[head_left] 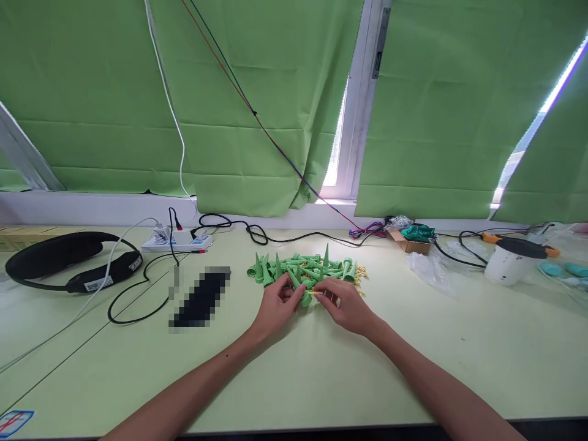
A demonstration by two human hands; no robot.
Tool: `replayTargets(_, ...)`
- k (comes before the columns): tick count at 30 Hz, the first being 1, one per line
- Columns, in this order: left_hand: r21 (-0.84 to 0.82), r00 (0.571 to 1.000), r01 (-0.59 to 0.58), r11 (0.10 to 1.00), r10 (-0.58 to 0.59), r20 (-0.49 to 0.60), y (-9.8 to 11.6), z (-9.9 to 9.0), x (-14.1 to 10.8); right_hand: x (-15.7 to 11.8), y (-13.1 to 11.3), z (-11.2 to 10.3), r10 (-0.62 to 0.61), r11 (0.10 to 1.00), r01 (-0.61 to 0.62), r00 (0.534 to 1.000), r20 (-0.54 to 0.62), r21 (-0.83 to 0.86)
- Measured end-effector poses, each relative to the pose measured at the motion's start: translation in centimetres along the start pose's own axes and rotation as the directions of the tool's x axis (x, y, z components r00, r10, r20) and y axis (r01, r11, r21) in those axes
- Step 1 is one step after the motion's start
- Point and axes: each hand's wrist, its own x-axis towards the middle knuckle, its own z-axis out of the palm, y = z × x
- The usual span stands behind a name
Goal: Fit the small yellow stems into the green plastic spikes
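My left hand [276, 304] is closed on a green plastic cone [305, 299], its wide end toward my right hand. In the fingertips of my right hand [348, 304] is a small thin yellow piece [315, 293], pinched right by the cone's wide end. Whether the piece touches the cone or goes into it I cannot make out. Just beyond both hands lies a pile of similar green cones [316, 263], some upright, others on their sides. Small yellow pieces [361, 274] are scattered at the pile's right edge.
At the left lie a black headband-like device [103, 272], a white power strip [177, 240] and a blurred-out dark object [202, 299]. Black cable [303, 236] runs along the back. A small cardboard box [408, 243], clear plastic bag [432, 272] and white container [512, 263] stand at right.
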Motion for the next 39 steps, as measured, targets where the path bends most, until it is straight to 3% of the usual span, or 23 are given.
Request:
replayTargets(8,0.092,0.999,0.006,0.996,-0.001,-0.051,0.38,-0.04,-0.18,-0.11,-0.38,0.19,-0.009,1.0,0.009,1.0,0.03,-0.01)
replayTargets(39,0.201,0.998,-0.056,0.978,0.049,0.042,-0.2,0.37,-0.61,-0.19,0.07,0.46,0.032,0.993,-0.017,0.992,0.123,-0.116)
